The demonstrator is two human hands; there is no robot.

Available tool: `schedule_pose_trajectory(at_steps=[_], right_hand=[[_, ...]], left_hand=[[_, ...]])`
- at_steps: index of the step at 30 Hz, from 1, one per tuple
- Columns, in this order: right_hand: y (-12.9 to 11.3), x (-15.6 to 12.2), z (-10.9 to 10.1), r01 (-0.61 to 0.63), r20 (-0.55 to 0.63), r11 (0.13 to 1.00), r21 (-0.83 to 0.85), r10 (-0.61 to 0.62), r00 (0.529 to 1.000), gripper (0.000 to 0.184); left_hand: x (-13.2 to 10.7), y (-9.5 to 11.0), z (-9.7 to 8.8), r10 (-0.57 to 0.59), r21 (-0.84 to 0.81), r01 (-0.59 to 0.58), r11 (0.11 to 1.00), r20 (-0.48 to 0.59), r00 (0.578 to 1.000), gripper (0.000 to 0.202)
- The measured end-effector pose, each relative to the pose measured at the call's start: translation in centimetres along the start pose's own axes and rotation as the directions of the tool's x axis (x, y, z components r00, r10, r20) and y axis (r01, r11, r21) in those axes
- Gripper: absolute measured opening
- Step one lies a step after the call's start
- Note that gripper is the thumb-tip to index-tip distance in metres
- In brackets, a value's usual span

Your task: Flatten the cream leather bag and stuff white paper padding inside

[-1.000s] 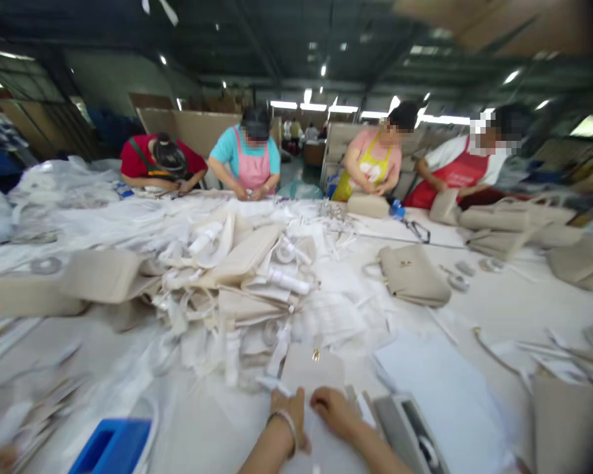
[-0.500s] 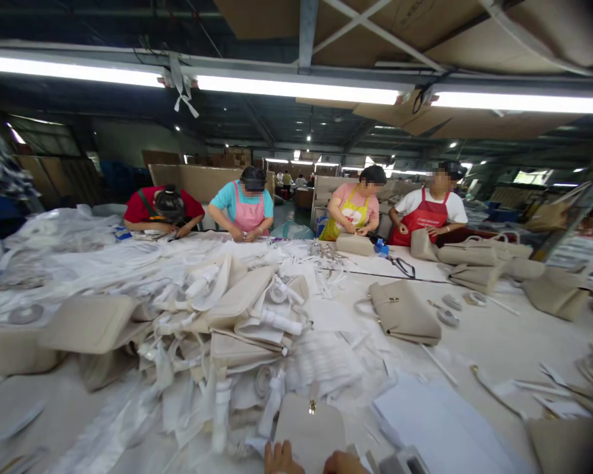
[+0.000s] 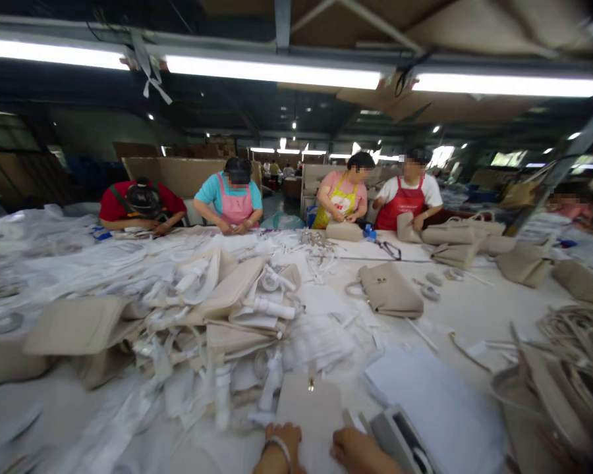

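Both my hands low on a beige flap piece, long worktable ahead.

Far left, a flat beige bag panel lies beside a heap of wrapped bag parts. My left hand, bracelet at the wrist, rests on the near edge of the beige flap piece, which sits just below the heap, its small gold clasp on top; fingers mostly cut off, grip I cannot tell. My right hand touches the same edge, equally unclear. Right of it, white sheets; beyond them a finished beige handbag. Four people work at the table's far side.
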State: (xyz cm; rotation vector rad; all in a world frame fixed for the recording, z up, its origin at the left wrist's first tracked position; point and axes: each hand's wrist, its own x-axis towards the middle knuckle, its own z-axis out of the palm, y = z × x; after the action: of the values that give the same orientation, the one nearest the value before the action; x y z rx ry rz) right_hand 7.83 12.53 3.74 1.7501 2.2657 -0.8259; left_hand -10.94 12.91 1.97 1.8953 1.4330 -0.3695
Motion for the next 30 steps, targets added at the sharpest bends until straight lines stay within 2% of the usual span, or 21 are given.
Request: schedule_pose_trajectory(at_steps=[1, 3, 7, 9, 13, 16, 19, 22, 24, 27, 30], right_hand=[[0.2, -0.2, 0.3, 0.027, 0.027, 1.000, 0.002, -0.027, 0.999, 0.022], [0.9, 0.1, 1.0, 0.072, 0.086, 0.997, 0.004, -0.072, 0.994, 0.022], [2.4, 3.3, 1.1, 0.124, 0.172, 0.992, -0.011, -0.120, 0.978, 0.020], [2.7, 5.4, 0.2, 0.129, 0.124, 0.991, -0.029, -0.125, 0.984, 0.020], [2.7, 9.8, -1.8, 0.089, -0.064, 0.994, -0.066, -0.093, 0.994, 0.026], [2.4, 12.4, -1.8, 0.074, -0.109, 0.995, -0.073, -0.081, 0.991, 0.026], [2.1, 13.6, -1.3, 0.090, -0.109, 0.993, -0.074, -0.098, 0.989, 0.025], [1.9, 13.1, -1.8, 0.122, -0.134, 0.990, -0.068, -0.130, 0.982, 0.025], [1.8, 11.7, -2.5, 0.161, -0.150, 0.985, -0.060, -0.168, 0.974, 0.022], [1.4, 8.1, -3.0, 0.255, -0.148, 0.966, -0.037, -0.257, 0.955, 0.018], [1.0, 3.3, -1.5, 0.338, -0.140, 0.941, 0.002, -0.334, 0.932, 0.020]], left_hand=[[-0.6, 0.2, 0.0, -0.026, 0.028, 0.027, 0.999, -0.035, 0.999, 0.085], [-1.1, 0.6, 0.1, -0.016, 0.163, 0.021, 0.986, -0.034, 0.999, 0.085], [-0.2, 0.3, 0.2, -0.036, 0.127, 0.030, 0.991, 0.045, 0.998, 0.085], [0.1, 0.1, 0.3, -0.043, 0.113, 0.036, 0.993, 0.062, 0.997, 0.085], [0.4, 0.2, 0.6, -0.055, 0.111, 0.048, 0.993, 0.063, 0.997, 0.085], [0.5, 0.3, 0.8, -0.064, 0.111, 0.056, 0.992, 0.061, 0.996, 0.084], [0.7, 0.2, 0.9, -0.067, 0.102, 0.061, 0.993, 0.061, 0.996, 0.084], [0.8, 0.1, 1.0, -0.066, 0.084, 0.061, 0.995, 0.060, 0.996, 0.083], [1.0, 0.0, 1.2, -0.062, 0.067, 0.058, 0.996, 0.059, 0.996, 0.082], [1.2, -0.3, 1.4, -0.049, 0.038, 0.047, 0.998, 0.051, 0.998, 0.082], [1.3, -0.7, 1.8, -0.023, 0.005, 0.023, 1.000, 0.024, 0.999, 0.085]])
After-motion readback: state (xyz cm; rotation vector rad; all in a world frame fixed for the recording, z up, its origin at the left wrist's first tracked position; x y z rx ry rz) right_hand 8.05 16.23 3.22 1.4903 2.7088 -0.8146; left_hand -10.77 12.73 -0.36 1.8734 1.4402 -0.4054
